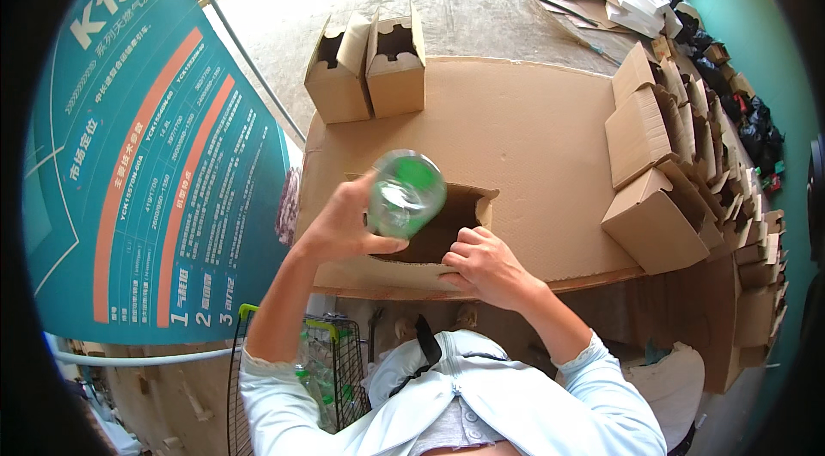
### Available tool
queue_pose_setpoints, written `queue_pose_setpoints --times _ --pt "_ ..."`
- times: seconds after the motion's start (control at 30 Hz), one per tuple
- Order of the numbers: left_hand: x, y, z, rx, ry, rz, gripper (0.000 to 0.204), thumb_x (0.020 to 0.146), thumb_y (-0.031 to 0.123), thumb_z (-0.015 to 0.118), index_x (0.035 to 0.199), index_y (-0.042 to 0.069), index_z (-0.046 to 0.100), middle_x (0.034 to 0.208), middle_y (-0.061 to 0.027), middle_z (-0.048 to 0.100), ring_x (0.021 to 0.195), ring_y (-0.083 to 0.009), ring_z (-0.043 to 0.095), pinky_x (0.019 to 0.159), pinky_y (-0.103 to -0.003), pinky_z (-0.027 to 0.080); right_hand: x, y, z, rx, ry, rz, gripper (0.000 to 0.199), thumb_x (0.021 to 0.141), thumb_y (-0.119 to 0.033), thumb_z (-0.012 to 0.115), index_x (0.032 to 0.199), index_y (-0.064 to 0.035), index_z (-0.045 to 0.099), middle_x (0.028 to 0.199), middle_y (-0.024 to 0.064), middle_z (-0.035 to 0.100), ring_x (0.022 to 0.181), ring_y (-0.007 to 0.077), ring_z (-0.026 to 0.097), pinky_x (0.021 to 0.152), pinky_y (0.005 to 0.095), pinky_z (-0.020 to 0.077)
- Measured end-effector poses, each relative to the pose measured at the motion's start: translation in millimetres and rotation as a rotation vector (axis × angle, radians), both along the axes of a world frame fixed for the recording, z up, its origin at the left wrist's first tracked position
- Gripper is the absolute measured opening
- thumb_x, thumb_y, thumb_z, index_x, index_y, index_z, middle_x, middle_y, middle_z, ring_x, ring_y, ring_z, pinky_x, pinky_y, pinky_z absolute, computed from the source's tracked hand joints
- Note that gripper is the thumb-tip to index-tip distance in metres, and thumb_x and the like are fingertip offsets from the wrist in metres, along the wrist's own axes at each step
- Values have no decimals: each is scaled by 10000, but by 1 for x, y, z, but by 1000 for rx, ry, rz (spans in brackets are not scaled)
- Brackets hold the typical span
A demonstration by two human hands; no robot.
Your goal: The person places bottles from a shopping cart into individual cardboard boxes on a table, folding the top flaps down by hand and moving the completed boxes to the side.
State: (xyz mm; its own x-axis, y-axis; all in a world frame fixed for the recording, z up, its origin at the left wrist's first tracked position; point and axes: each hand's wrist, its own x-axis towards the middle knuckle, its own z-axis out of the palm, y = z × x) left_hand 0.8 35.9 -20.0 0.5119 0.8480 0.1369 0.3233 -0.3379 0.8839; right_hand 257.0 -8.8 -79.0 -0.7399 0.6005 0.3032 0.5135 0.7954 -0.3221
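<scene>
One bottle [407,196]: clear with green, just left of the frame's middle, slightly blurred, and overlapping the left part of the carton's dark opening.
Bottle's long axis: strongly foreshortened, running mostly toward the camera, with a round outline facing up; which end was uppermost could not be told.
Left hand [342,217]: its fingers gripped the bottle from the left, the thumb along the lower edge.
Right hand [488,260]: its fingers were curled closed on the carton's near rim, right of the bottle.
Open carton [374,275]: at the centre of the frame, its mouth facing up.
Worktop [524,134]: brown cardboard, spreading across the middle of the frame.
Two cartons [397,82]: side by side at upper centre, open tops up.
Carton stack [640,134]: nested along the right side.
Wire cart [348,361]: at lower left, containing green and clear bottles [314,387].
</scene>
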Motion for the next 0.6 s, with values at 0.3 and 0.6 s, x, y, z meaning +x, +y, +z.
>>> queue_pose_setpoints --times 0.3,0.6 --pt "29 45 -75 -121 1079 -495 801 525 210 864 1231 -31 572 1104 -223 668 1037 -373 640 923 -411 519 1 -3 -5 -64 113 146 129 806 -174 666 737 -106 582 762 17 574 842 197 523 851 338 430" --pt "46 55 -128 0 1337 -412 370 807 96 619 1172 47 654 1137 -229 663 1077 -365 635 945 -420 515 -1 2 -9 -28 136 121 152 804 -174 704 732 -98 593 761 15 592 842 195 538 850 335 439"
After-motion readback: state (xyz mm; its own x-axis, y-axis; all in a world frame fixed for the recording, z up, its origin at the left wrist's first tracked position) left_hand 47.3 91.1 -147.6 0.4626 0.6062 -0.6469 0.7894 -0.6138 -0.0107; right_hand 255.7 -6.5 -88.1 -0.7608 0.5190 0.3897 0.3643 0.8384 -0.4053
